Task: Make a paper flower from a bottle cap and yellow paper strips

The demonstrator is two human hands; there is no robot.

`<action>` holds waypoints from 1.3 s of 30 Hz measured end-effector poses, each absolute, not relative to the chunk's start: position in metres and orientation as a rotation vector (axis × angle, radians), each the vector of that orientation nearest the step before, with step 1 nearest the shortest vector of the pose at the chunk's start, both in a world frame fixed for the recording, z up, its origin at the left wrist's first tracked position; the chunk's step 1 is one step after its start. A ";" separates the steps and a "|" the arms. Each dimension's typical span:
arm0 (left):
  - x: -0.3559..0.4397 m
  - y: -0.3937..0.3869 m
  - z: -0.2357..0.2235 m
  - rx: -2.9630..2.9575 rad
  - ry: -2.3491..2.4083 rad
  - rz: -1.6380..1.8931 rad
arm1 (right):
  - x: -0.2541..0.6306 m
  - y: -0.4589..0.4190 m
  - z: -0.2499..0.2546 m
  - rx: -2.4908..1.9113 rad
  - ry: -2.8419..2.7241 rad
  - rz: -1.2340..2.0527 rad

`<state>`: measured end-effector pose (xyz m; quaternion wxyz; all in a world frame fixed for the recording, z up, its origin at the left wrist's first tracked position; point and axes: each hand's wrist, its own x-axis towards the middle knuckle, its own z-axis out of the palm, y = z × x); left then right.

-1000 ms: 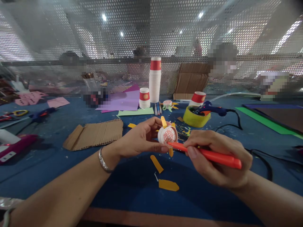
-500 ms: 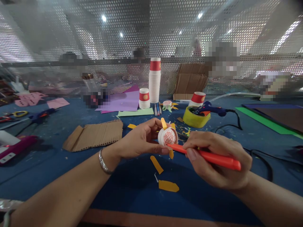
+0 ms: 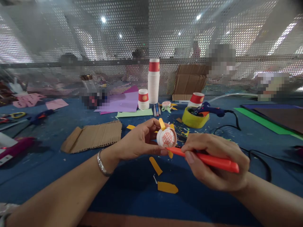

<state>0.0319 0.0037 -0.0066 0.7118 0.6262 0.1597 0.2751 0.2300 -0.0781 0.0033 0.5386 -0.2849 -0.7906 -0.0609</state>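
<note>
My left hand (image 3: 148, 137) grips a small white paper-cup piece (image 3: 166, 137) by its side, with its round base turned toward me. Red criss-cross lines are drawn on that base, and orange paper strips (image 3: 162, 124) stick out from its rim. In my right hand (image 3: 215, 160) is a red marker (image 3: 210, 160), held like a pen, its tip at the lower edge of the cup piece. Below on the table lie two loose orange paper pieces (image 3: 167, 187). A similar decorated cup piece (image 3: 166, 104) with green and orange strips sits farther back.
Behind my hands stand a tall paper-cup stack (image 3: 153, 82), a shorter one (image 3: 143, 99) and several markers (image 3: 156, 109). A blue glue gun (image 3: 208, 109) rests on a yellow tape roll (image 3: 195, 118). Cardboard (image 3: 93, 136) lies left, purple paper (image 3: 120, 100) behind it.
The marker tip has moved slightly down, from the drawn lines to the lower edge of the cup piece. The whole view has shifted a little. Both hands keep their hold.
</note>
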 end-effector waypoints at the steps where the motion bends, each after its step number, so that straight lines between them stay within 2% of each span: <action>1: 0.032 0.004 -0.007 1.392 0.349 0.613 | 0.230 -0.078 0.004 -0.678 -1.882 -0.145; 39: 0.034 0.003 -0.011 1.402 0.323 0.547 | 0.230 -0.080 0.004 -0.664 -1.854 -0.133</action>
